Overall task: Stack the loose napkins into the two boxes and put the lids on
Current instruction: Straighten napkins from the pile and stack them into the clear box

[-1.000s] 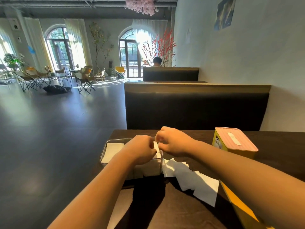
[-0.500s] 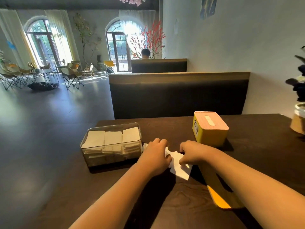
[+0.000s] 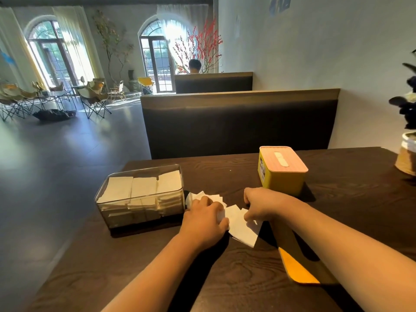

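Left hand (image 3: 203, 219): centre of the frame, knuckles up. The fingers are curled down over the left part of the loose napkins (image 3: 239, 224) and hold them. The fingertips are hidden under the hand.
Right hand (image 3: 262, 204): just right of centre, with the fingers curled. It pinches the right edge of the same napkins between thumb and fingers in a narrow grip.
Loose napkins: a small fan of white sheets lying on the table (image 3: 112, 266) between the two hands. Corners stick out towards the top and the lower right of the pile.
Clear box (image 3: 105, 212): left of centre, just left of the left hand, standing upright on the table. Three stacks of folded napkins sit side by side inside and fill it nearly to the rim. Whether a clear lid covers it cannot be told.
Yellow box (image 3: 281, 181): right of centre, above the right hand and close to it but not touching. It stands upright.
Pink lid (image 3: 292, 164): seated on the yellow box, with a pale slot along its middle.
Flat yellow piece (image 3: 297, 269): lower right of the frame, lying on the table and partly hidden under the right forearm. What it is cannot be told.
Potted plant (image 3: 407, 158): right edge of the frame, on the table, with dark leaves above a pale woven pot.
Booth bench (image 3: 236, 122): dark backrest across the middle of the frame, beyond the table.
Seated person (image 3: 194, 65): upper centre, seen from behind, beyond a second bench.
Folding chairs (image 3: 94, 95): upper left, near the arched windows.
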The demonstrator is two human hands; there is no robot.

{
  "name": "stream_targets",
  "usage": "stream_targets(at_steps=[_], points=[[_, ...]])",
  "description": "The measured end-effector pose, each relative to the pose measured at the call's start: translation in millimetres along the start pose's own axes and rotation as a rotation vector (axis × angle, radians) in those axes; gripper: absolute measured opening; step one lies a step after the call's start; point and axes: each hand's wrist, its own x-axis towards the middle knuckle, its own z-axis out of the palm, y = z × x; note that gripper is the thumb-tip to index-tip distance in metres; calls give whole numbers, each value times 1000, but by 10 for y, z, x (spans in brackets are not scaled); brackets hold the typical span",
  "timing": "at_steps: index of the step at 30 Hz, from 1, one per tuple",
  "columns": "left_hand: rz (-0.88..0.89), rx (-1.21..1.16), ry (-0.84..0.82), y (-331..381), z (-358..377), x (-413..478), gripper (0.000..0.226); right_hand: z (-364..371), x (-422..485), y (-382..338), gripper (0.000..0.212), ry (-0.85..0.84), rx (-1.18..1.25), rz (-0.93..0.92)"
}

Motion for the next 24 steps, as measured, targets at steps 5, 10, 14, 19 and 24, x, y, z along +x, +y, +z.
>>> stream_targets(at_steps=[5,10,14,19,24], points=[[-8,73,-68,106,-70,23,58,-28,35,-19,21,-82,-75,9],[9,80,-98,185,-158,60,51,-49,16,20,18,-100,2,34],[-3,45,-131,203,-182,103,49,-101,-78,95,15,-75,157,-34],[-1,-13,-110,193,-196,120,34,-271,-228,212,9,-84,376,-89],[31,-255,45,94,-146,68,28,-350,-321,187,8,-178,839,-194]])
